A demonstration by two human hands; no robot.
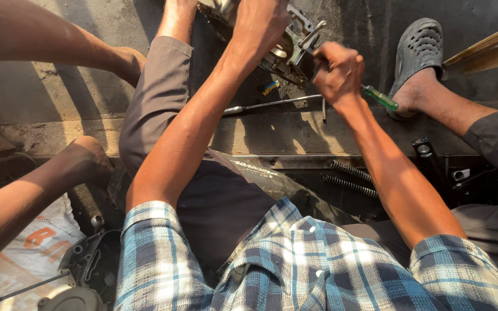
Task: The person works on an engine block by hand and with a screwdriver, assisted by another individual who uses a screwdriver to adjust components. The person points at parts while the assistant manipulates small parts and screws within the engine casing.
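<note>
At the lower left of the frame lies a white woven sack [27,259] with orange print, a thin dark rod [27,289] across it and a black machine casing [90,262] beside it. Right of centre, two coil springs [350,178] rest on a dark ledge. Further up, a long metal rod [272,104] lies on the concrete floor [47,103]. The right hand [337,72] is clamped around a green-handled screwdriver [380,98], touching the metal engine part [292,49]. At the top centre, the left hand [260,23] presses down on that part, fingers hidden.
</note>
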